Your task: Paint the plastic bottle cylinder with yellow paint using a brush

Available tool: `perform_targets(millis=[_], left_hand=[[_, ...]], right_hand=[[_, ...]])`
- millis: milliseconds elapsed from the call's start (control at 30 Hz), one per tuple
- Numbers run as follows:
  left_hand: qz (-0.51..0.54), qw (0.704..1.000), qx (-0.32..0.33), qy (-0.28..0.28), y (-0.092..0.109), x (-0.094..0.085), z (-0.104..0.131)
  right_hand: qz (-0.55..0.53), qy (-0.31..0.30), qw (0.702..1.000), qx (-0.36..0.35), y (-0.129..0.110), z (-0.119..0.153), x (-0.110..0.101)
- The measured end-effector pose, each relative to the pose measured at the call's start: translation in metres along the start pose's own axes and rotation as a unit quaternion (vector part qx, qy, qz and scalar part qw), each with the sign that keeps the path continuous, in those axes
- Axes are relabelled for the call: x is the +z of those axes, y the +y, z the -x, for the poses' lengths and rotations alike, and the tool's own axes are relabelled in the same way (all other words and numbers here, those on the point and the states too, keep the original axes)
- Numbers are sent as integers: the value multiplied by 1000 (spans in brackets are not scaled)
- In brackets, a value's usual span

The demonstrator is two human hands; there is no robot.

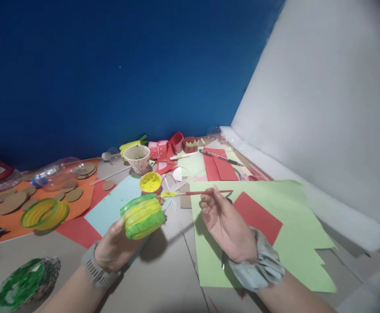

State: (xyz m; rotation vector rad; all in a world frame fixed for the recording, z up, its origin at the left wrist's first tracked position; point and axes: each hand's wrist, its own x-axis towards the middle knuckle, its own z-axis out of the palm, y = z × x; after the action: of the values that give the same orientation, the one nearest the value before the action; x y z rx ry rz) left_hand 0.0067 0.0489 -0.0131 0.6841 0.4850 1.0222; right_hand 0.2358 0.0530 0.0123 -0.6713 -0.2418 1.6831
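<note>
- The blue wall (137,78) is flat and smooth, with a few pale specks; its top is cut off.
- The white wall (323,87) meets it at the right, its far edge lost in dark blur.
- The grey tiled surface (173,269) shows thin seams, partly hidden by paper.
- The pale green sheet (294,226) has a jagged right edge and lies partly under the right forearm.
- The orange sheet (83,202), at the left, runs beneath cardboard discs (12,203) and a clear, crumpled-looking plastic bottle (59,174).
- The light blue sheet (106,211) is partly covered by the left hand.
- The right hand (224,226), above a grey fabric band, has its thumb and fingers pinched together on the paintbrush.
- The left hand (118,243) is closed around the striped piece; some fingers are hidden behind it.
- The striped piece (143,216) is rounded and ridged, wet-looking green and yellow, raised over the surface.
- The green-coated container (23,282) is tilted and blurred at lower left.
- The translucent yellow ring (44,214) is ribbed, with a green rim.
- The patterned cup (139,163) stands behind the yellow paint pot (150,181).
- The slim paintbrush (193,193) has yellow bristles near the striped piece; whether they touch is unclear.
</note>
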Motion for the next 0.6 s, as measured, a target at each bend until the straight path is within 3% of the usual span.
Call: perform_targets(millis=[333,500,600], left_hand=[[6,999,31,-21,-7,-4,-4],[7,999,25,-37,-6,0,-4],[-6,999,28,-24,-4,4,-5]], right_hand=[[7,-26,999,21,0,4,1],[5,-79,996,42,0,7,4],[38,-101,994,15,-4,11,6]])
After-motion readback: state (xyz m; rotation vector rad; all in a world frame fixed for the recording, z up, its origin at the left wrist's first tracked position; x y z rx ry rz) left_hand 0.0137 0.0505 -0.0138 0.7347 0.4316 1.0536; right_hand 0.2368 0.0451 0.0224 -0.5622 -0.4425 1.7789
